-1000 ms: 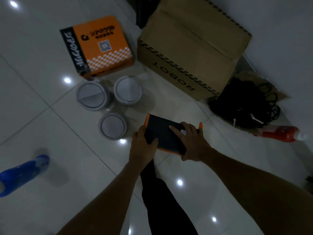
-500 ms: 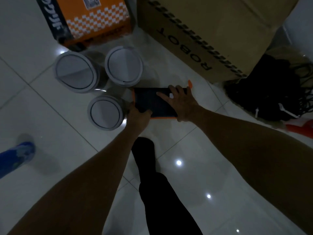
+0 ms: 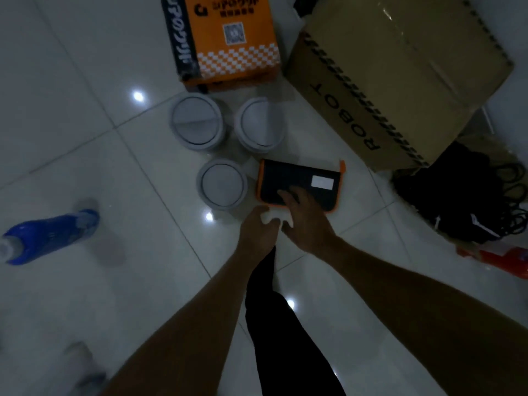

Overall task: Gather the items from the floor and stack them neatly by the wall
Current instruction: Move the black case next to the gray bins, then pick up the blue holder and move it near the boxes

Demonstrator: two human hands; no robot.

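A cardboard box point(image 3: 400, 78) and orange box point(image 3: 228, 38) flank three white canisters point(image 3: 221, 182) on the tiled floor point(image 3: 71, 124), where a black, orange-edged case point(image 3: 300, 181) lies flat. Both arms reach down: right hand point(image 3: 305, 221), fingers relaxed, rests on the case; left hand point(image 3: 258, 232) curls empty beside it.

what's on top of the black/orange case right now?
On the black case: a white label and the right hand's fingertips at its near edge. The left hand is just off it. Whatever is under the fingers or the case is hidden.
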